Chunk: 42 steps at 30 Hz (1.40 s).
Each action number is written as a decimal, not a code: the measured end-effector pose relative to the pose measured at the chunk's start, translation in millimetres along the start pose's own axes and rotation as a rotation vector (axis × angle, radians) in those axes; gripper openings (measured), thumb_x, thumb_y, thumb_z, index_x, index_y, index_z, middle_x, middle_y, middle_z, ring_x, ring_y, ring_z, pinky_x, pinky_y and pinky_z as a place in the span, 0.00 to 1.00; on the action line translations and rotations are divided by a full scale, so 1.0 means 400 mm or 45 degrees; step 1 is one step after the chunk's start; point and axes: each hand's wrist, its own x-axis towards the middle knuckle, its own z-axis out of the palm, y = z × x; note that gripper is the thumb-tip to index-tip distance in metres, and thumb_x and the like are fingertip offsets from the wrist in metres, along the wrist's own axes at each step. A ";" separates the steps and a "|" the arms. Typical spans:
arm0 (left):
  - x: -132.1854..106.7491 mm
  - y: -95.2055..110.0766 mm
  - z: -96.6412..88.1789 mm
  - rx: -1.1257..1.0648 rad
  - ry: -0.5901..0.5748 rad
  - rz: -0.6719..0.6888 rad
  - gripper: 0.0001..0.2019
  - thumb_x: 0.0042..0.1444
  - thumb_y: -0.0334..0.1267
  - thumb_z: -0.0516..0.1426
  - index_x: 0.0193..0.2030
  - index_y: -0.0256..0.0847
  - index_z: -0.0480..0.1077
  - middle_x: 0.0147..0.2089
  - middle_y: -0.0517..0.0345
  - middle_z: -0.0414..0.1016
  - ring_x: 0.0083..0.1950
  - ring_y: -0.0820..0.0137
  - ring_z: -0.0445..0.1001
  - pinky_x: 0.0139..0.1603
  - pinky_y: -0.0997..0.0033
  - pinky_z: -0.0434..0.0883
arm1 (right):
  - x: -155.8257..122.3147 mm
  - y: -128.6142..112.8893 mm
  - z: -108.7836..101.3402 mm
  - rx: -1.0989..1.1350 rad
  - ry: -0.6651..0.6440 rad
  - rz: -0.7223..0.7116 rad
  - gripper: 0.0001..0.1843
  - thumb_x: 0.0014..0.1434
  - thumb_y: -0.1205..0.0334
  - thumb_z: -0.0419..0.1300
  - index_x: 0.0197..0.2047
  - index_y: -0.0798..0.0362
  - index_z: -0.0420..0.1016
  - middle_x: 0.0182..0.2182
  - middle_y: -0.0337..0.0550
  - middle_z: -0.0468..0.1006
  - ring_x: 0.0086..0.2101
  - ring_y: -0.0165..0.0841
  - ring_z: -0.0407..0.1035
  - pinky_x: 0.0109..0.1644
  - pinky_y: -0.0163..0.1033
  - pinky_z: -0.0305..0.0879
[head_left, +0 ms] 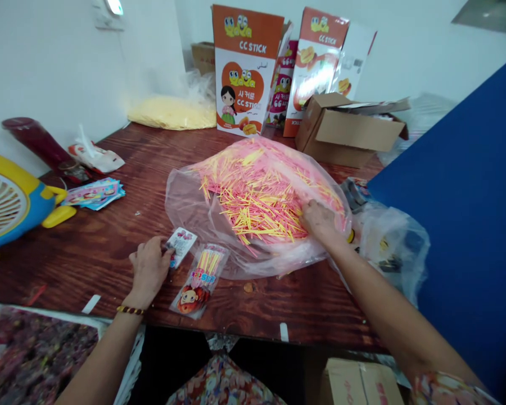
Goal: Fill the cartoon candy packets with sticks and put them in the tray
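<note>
A large clear plastic bag (189, 194) lies open on the table, full of thin pink and yellow sticks (265, 208). At the bag's right side, my right hand (320, 222) has its fingers bent and closed on sticks, its fingertips partly hidden. My left hand (149, 264) is closed, thumb and fingers at the near left edge of a small white printed packet (183, 244). Just right of that hand lies a clear pouch (200, 281) with a cartoon girl, yellow sticks showing through its upper part.
Behind the bag stand CC Stick cartons (247, 73) and an open brown box (349, 129). Printed packets (96, 194), a tissue pack (96, 156) and a yellow-blue fan (17, 199) are at left. A blue panel (464, 185) borders the right, beside a crumpled clear bag (396, 242).
</note>
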 end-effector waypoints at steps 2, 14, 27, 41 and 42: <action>0.003 -0.003 -0.001 -0.056 0.017 -0.015 0.17 0.63 0.42 0.50 0.53 0.38 0.70 0.47 0.43 0.77 0.51 0.51 0.70 0.51 0.54 0.62 | 0.012 -0.004 0.013 -0.028 0.000 -0.005 0.19 0.67 0.65 0.50 0.55 0.62 0.73 0.51 0.64 0.74 0.49 0.44 0.72 0.48 0.41 0.67; 0.006 -0.039 -0.041 -0.664 0.145 -0.156 0.14 0.57 0.49 0.55 0.38 0.42 0.72 0.38 0.55 0.78 0.40 0.63 0.75 0.43 0.66 0.68 | 0.024 0.013 0.065 -0.003 0.038 -0.082 0.21 0.67 0.71 0.43 0.55 0.64 0.72 0.51 0.66 0.75 0.52 0.48 0.69 0.52 0.47 0.62; -0.022 0.027 -0.140 -1.706 0.136 -0.504 0.19 0.33 0.44 0.72 0.32 0.40 0.75 0.29 0.64 0.76 0.29 0.74 0.71 0.29 0.76 0.68 | 0.014 0.034 0.047 0.642 0.115 -0.099 0.14 0.64 0.61 0.48 0.38 0.55 0.74 0.32 0.49 0.80 0.35 0.37 0.71 0.39 0.38 0.56; -0.069 0.069 -0.140 -1.909 -0.038 -0.544 0.21 0.32 0.43 0.74 0.32 0.38 0.76 0.30 0.61 0.78 0.31 0.75 0.74 0.33 0.79 0.71 | -0.030 -0.045 0.020 2.113 -0.096 -0.168 0.17 0.45 0.49 0.68 0.27 0.51 0.66 0.22 0.35 0.71 0.25 0.29 0.64 0.32 0.37 0.62; -0.072 0.069 -0.139 -1.915 -0.044 -0.538 0.20 0.33 0.42 0.74 0.33 0.38 0.76 0.30 0.61 0.78 0.32 0.75 0.74 0.34 0.79 0.71 | -0.045 -0.068 0.019 2.238 -0.139 -0.167 0.18 0.43 0.50 0.69 0.28 0.51 0.68 0.23 0.35 0.72 0.25 0.29 0.65 0.32 0.37 0.63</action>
